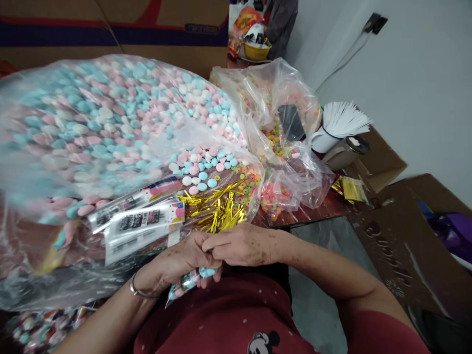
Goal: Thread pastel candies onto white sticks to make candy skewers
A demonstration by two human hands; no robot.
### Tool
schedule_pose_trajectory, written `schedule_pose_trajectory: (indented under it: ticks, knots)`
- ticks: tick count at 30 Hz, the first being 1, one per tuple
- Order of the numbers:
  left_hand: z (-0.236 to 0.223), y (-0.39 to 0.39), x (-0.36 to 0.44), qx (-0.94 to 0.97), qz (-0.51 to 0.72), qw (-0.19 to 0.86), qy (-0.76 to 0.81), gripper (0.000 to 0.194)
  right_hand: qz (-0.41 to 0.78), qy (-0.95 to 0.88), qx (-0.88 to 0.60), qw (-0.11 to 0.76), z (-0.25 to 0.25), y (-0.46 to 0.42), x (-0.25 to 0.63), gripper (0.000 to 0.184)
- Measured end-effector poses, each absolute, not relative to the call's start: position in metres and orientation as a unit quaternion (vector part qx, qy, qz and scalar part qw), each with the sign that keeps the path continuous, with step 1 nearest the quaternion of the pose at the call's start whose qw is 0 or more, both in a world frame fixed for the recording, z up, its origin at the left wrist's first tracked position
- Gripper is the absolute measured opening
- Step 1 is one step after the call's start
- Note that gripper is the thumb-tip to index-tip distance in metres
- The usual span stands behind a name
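Observation:
In front of my body my left hand [191,255] is closed around a small clear bag of candy [186,284], its pink and blue pieces showing below the fingers. Pressed against the left fingertips, my right hand [243,244] is closed in a pinch; whatever lies between its fingers is hidden. Just beyond the hands lies a loose pile of gold metallic twist ties [221,210]. Left of them, printed flat plastic bags [147,221] lie stacked on the table.
A huge clear bag of pastel candies [110,118] fills the left. Beyond the ties stands an open bag of colourful ring cereal [273,137] with a dark scoop [291,122]. A white mug of paper strips [326,140] and cardboard boxes [398,246] are at the right.

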State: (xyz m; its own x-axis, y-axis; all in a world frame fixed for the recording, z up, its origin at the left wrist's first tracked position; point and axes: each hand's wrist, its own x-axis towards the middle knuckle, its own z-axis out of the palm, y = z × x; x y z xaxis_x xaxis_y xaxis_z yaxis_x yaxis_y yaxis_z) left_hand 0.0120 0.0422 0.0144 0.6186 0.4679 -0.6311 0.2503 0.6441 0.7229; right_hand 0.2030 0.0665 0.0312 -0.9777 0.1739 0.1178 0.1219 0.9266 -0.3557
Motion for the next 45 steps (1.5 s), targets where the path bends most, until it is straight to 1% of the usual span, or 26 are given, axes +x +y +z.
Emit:
schedule_pose_trajectory:
  ticks: [3,5,10,12,13,14,17,19,20,21,22,23,24,26,28,30,31,32,34,36,37,39,41,43,45]
  knots:
    - [0.016,0.038,0.014,0.405,0.034,0.806,0.431,0.022,0.192,-0.98,-0.039,0.047,0.036,0.068,0.204,0.016]
    - [0.018,0.038,0.014,0.406,0.025,0.807,0.428,0.021,0.179,-0.982,-0.037,0.054,0.038,0.065,0.204,0.017]
    - [0.024,0.037,0.012,0.45,0.035,0.773,0.446,0.018,0.053,-0.987,-0.098,0.117,0.036,0.047,0.202,0.024]
    - [0.024,0.036,0.013,0.506,0.082,0.717,0.473,0.014,-0.002,-0.98,-0.139,0.141,0.032,0.041,0.198,0.025]
    - [0.024,0.036,0.014,0.551,0.12,0.659,0.498,0.012,-0.029,-0.973,-0.168,0.155,0.03,0.04,0.195,0.026]
    - [0.023,0.036,0.015,0.602,0.165,0.577,0.527,0.009,-0.056,-0.962,-0.203,0.175,0.028,0.041,0.192,0.027]
    - [0.02,0.035,0.022,0.71,0.339,0.253,0.564,0.009,-0.111,-0.909,-0.314,0.252,0.024,0.055,0.18,0.03]
    - [0.018,0.033,0.027,0.712,0.457,0.073,0.529,0.011,-0.086,-0.866,-0.364,0.332,0.026,0.067,0.174,0.027]
    - [0.018,0.031,0.028,0.701,0.501,0.016,0.507,0.011,-0.047,-0.845,-0.377,0.376,0.029,0.073,0.171,0.024]
    - [0.018,0.028,0.03,0.694,0.528,0.001,0.49,0.011,0.003,-0.825,-0.381,0.418,0.033,0.077,0.169,0.021]
    - [0.018,0.025,0.031,0.691,0.542,0.031,0.477,0.009,0.055,-0.805,-0.377,0.454,0.037,0.079,0.167,0.018]
    - [0.019,0.023,0.031,0.683,0.547,0.101,0.474,0.004,0.102,-0.791,-0.367,0.479,0.042,0.078,0.164,0.015]
    - [0.02,0.021,0.03,0.658,0.545,0.199,0.48,0.007,0.135,-0.783,-0.353,0.494,0.047,0.076,0.161,0.014]
    - [0.027,0.022,0.027,0.535,0.552,0.401,0.499,0.028,0.15,-0.79,-0.319,0.501,0.053,0.068,0.156,0.015]
    - [0.038,0.028,0.018,0.409,0.582,0.536,0.455,0.043,0.136,-0.814,-0.284,0.488,0.054,0.06,0.151,0.014]
    - [0.051,0.035,0.005,0.384,0.606,0.549,0.429,0.061,0.137,-0.823,-0.277,0.477,0.05,0.057,0.149,0.014]
    - [0.056,0.037,-0.002,0.377,0.63,0.563,0.38,0.062,0.145,-0.82,-0.286,0.475,0.048,0.058,0.148,0.014]
    - [0.059,0.039,-0.009,0.397,0.625,0.586,0.329,0.061,0.152,-0.813,-0.298,0.476,0.046,0.059,0.148,0.015]
    - [0.059,0.039,-0.019,0.473,0.555,0.627,0.274,0.061,0.151,-0.802,-0.313,0.485,0.042,0.064,0.148,0.015]
    - [0.051,0.038,-0.02,0.473,0.494,0.642,0.347,0.059,0.133,-0.809,-0.304,0.486,0.04,0.066,0.146,0.015]
    - [0.047,0.038,-0.018,0.442,0.496,0.641,0.385,0.058,0.125,-0.816,-0.294,0.483,0.038,0.065,0.145,0.015]
    - [0.04,0.037,-0.011,0.359,0.54,0.634,0.421,0.052,0.132,-0.829,-0.274,0.47,0.034,0.061,0.14,0.015]
    - [0.037,0.035,-0.002,0.301,0.585,0.618,0.431,0.044,0.183,-0.829,-0.272,0.453,0.027,0.054,0.134,0.016]
    - [0.036,0.032,0.007,0.264,0.627,0.584,0.443,0.037,0.266,-0.812,-0.296,0.428,0.02,0.046,0.129,0.015]
    - [0.035,0.027,0.014,0.246,0.675,0.525,0.457,0.03,0.326,-0.796,-0.309,0.407,0.013,0.039,0.125,0.018]
